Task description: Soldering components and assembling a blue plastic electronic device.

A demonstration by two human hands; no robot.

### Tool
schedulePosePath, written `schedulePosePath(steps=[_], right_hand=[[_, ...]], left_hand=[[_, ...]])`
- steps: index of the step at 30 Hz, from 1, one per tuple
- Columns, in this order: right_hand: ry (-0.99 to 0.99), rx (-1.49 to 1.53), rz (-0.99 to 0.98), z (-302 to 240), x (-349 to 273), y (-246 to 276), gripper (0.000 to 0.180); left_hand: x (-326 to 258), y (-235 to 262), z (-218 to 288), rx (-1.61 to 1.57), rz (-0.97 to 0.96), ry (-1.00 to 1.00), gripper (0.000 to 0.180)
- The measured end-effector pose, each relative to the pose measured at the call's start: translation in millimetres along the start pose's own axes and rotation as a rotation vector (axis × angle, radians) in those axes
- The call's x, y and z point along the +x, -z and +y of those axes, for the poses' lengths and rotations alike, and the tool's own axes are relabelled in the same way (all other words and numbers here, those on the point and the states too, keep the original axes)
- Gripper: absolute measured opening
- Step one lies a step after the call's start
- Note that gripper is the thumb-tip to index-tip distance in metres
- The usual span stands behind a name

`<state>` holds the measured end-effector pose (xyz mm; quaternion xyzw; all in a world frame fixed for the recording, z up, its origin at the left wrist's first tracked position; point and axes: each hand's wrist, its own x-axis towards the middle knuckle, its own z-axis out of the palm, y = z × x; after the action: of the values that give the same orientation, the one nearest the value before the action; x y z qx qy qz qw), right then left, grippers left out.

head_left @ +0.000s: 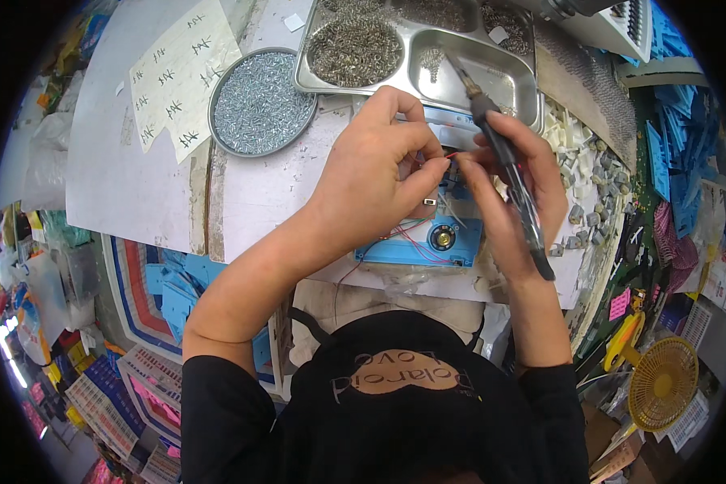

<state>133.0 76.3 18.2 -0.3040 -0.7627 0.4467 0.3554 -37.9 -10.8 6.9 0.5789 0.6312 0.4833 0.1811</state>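
Observation:
My left hand (379, 165) is closed in a pinch on a thin red wire (450, 155) above a blue plastic panel (379, 252). Opposite it, the thumb and finger of my right hand (532, 185) are at the same wire. A black-handled soldering iron (504, 149) lies across my right hand, its metal tip slanting up and left over a steel tray. The panel carries a small round speaker (443, 237) and several thin red wires. A small switch (430, 202) shows just below my left fingertips. My fingers partly hide the panel's upper part.
Beyond my hands stands a steel compartment tray (298, 77) with small metal springs. To its left are a round dish (214, 129) of silvery pins and a marked paper sheet (157, 60). Small white and grey parts (597, 177) lie at right. A yellow fan (664, 383) stands lower right.

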Motion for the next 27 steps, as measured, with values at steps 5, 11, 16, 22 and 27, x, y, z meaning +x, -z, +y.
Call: schedulePosePath(steps=[5,11,16,22,27], right_hand=[[0.058,-0.024,0.027,-1.8,-25.2,39.6,0.044],[0.200,0.009,-0.026,5.1,-36.8,66.4,0.034],[0.307,-0.043,-0.149,5.2,-29.2,64.1,0.032],[0.368,-0.141,-0.198,6.3,-25.9,56.4,0.031],[0.392,-0.147,-0.186,6.7,-24.8,54.0,0.029]], left_hand=[[0.7,-2.7,-3.4,0.078,-0.032,0.042,0.011],[0.5,-4.2,-2.9,0.119,-0.006,0.046,0.012],[0.2,-4.1,-4.8,0.107,0.023,0.048,0.013],[-0.2,-5.1,-6.8,0.125,0.029,0.030,0.013],[0.2,-5.5,-8.0,0.119,0.026,0.024,0.013]])
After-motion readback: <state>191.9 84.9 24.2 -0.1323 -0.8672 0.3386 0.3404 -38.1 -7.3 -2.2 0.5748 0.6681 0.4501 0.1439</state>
